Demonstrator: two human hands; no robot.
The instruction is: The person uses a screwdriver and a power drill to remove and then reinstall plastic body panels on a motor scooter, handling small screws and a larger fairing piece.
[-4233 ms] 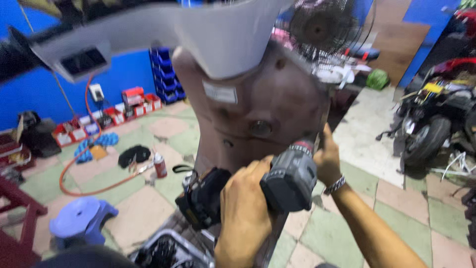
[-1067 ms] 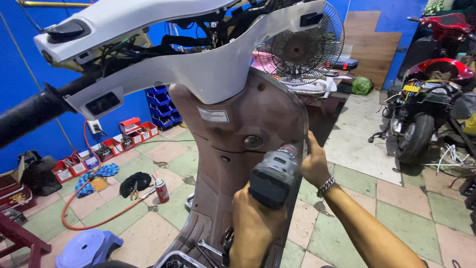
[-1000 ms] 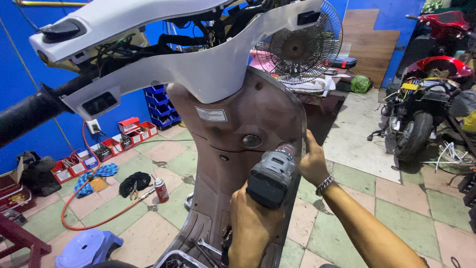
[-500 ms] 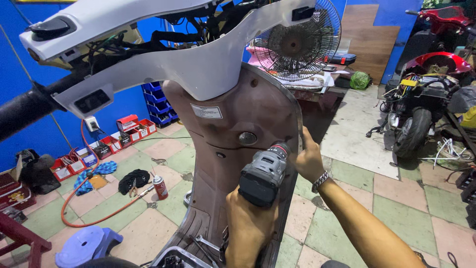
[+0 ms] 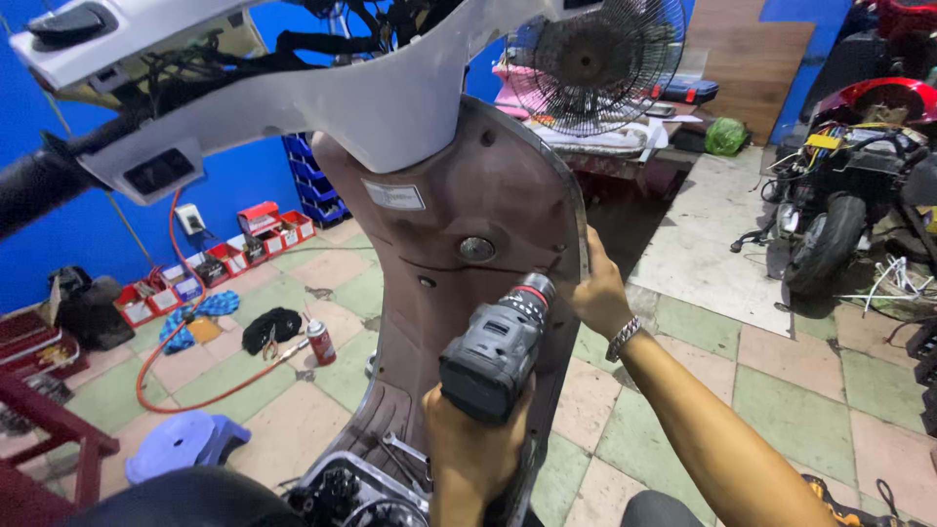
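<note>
- Left hand [image 5: 473, 454]: fingers closed around the grip of a grey cordless drill [image 5: 498, 346], its chuck at the brown scooter leg shield [image 5: 468, 205].
- Right hand [image 5: 597, 293]: fingers gripping the shield's right edge, just beside the chuck.

A grey and black cordless drill [image 5: 496, 351] with a red-ringed chuck is tilted upward and to the right, its nose meeting the right rim of the brown scooter leg-shield panel [image 5: 459, 210]. The panel stands upright, glossy, curved, bearing a round lock, a white sticker and small screw holes.
</note>
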